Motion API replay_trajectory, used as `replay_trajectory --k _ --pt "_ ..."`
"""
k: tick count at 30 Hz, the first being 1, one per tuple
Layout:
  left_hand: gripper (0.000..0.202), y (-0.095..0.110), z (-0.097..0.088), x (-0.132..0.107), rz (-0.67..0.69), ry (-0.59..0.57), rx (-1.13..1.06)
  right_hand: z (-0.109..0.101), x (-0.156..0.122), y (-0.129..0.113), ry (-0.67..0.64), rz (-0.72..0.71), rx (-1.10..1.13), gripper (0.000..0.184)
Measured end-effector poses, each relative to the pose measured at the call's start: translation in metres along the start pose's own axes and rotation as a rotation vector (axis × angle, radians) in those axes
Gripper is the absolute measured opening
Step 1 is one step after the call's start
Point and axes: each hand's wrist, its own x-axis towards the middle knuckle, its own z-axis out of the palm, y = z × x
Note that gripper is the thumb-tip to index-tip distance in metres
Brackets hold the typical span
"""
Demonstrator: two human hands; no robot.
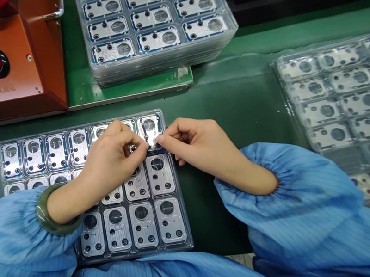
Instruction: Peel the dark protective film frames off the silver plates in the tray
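The left hand [113, 152] had thumb and index fingertip together by the near-left corner of the blue-edged metal plate [151, 132], at the far-right corner of the clear plastic tray [177, 177]. The right hand's [196, 146] thumb tip was at its near-right corner; its grip was unclear. Light, even pressure at those 2 corners suited best.

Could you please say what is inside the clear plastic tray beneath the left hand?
In the tray, silver rectangular metal plates sit in compartments; any fully covered by the left hand or blue fabric sleeve cannot be seen.
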Motion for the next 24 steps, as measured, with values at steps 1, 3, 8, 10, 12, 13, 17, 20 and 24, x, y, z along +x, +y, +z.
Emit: replay_trajectory --k 1,3,8,10,12,13,17,20,24 --pt "0.014 0.0002 -0.0003 0.0002 -0.001 0.001 0.001 -0.0001 -0.0001 -0.0003 0.001 -0.002 -0.001 0.019" --pt "0.014 0.0008 -0.0011 0.0007 -0.007 -0.008 0.011 -0.0004 -0.0004 -0.0009 0.002 -0.006 -0.007 0.019" --pt "0.013 0.0016 -0.0017 0.0006 -0.008 -0.016 0.044 -0.0002 -0.0005 -0.0013 0.002 -0.01 -0.034 0.019" --pt "0.012 0.0012 -0.0009 0.0001 0.005 -0.001 0.047 0.0002 -0.0004 -0.0009 0.006 -0.019 -0.04 0.019" --pt "0.012 0.0009 0.0001 -0.0004 0.012 0.007 0.054 0.0009 -0.0003 -0.0003 0.013 -0.03 -0.046 0.019" --pt "0.012 0.0008 0.0005 -0.0006 0.015 0.009 0.058 0.0013 -0.0004 0.0001 0.017 -0.035 -0.048 0.019" --pt "0.012 0.0014 0.0009 -0.0012 0.032 0.022 0.078 0.0032 -0.0009 0.0013 0.04 -0.064 -0.064 0.018" --pt "0.011 0.0015 0.0004 -0.0017 0.05 0.02 0.088 0.0039 -0.0013 0.0017 0.053 -0.093 -0.081 0.018" --pt "0.009 -0.0003 -0.0002 -0.0023 0.08 -0.002 0.098 0.0029 -0.0012 0.0032 0.056 -0.139 -0.126 0.017"
